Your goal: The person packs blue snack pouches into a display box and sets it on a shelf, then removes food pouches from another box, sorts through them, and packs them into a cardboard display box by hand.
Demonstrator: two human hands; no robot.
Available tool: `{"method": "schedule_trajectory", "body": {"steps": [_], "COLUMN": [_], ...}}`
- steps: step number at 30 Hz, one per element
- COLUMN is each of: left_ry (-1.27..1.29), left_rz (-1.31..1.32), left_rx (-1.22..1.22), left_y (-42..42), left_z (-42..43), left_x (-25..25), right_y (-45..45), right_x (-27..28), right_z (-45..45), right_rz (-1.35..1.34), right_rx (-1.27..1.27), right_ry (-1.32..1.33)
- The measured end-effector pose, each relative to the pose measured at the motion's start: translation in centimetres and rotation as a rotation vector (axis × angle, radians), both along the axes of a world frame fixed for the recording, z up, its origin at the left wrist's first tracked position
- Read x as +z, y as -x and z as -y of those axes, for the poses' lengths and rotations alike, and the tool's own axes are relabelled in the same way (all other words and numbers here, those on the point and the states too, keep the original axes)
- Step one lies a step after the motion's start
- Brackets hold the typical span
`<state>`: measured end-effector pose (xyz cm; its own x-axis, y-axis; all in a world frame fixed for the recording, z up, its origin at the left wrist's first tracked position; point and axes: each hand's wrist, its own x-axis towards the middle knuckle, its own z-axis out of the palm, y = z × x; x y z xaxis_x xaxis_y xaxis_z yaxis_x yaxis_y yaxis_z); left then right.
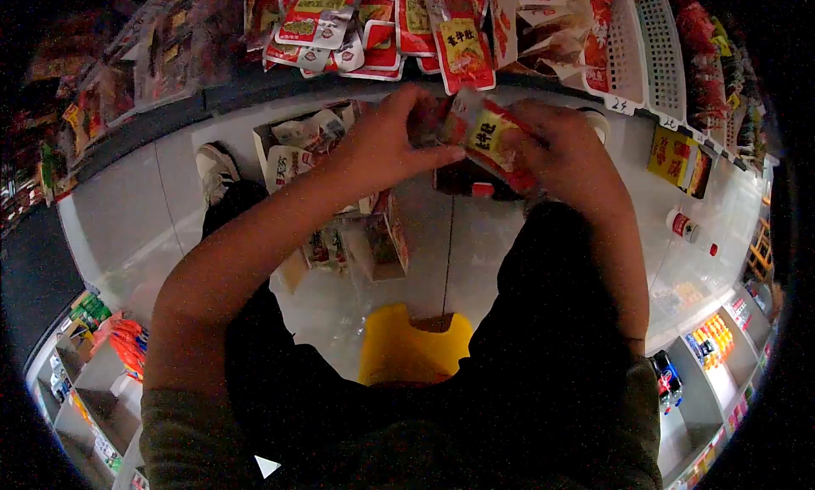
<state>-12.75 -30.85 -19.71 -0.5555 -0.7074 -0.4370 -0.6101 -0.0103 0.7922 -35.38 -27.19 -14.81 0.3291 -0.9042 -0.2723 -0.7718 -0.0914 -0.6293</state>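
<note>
A red and yellow snack packet (pixel 484 140) with dark lettering is held tilted between my hands, just in front of the shelf edge. My right hand (pixel 556 142) grips its right side, fingers closed. On the other side, my left hand (pixel 395 142) has its thumb and fingers curled around a dark reddish part, blurred and in shadow; whether that is a second packet I cannot tell. Similar packets lie piled on the shelf, one of them (pixel 463 49) right above my hands. Below the held packet is a dark box (pixel 454 178), partly hidden by my hands.
An open carton (pixel 267 142) of packets stands on the floor by my left forearm, with another open box (pixel 386 240) nearer me. White perforated baskets (pixel 624 44) line the shelf. A yellow stool (pixel 407 346) is between my legs. A yellow box (pixel 679 161) and white bottle (pixel 682 226) lie right.
</note>
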Motion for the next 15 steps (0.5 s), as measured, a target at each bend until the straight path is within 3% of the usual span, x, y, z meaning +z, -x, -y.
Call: {"method": "schedule_trajectory", "body": {"steps": [3, 5, 8, 15], "left_ry": [0.198, 0.212, 0.249, 0.227], "left_rz": [-0.103, -0.218, -0.153, -0.194], "left_rx": [0.047, 0.136, 0.186, 0.149], "left_y": [0.5, 1.0, 1.3, -1.0], "left_z": [-0.1, 0.0, 0.1, 1.1], "left_x": [0.7, 0.9, 1.4, 3.4], "right_y": [0.2, 0.1, -0.3, -1.0], "right_x": [-0.4, -0.6, -2.1, -1.4], "right_z": [-0.3, 0.0, 0.1, 0.0], "right_rz": [0.211, 0.370, 0.521, 0.597], "right_rx": [-0.161, -0.265, -0.274, -0.252], "right_ry": [0.156, -0.012, -0.096, -0.275]}}
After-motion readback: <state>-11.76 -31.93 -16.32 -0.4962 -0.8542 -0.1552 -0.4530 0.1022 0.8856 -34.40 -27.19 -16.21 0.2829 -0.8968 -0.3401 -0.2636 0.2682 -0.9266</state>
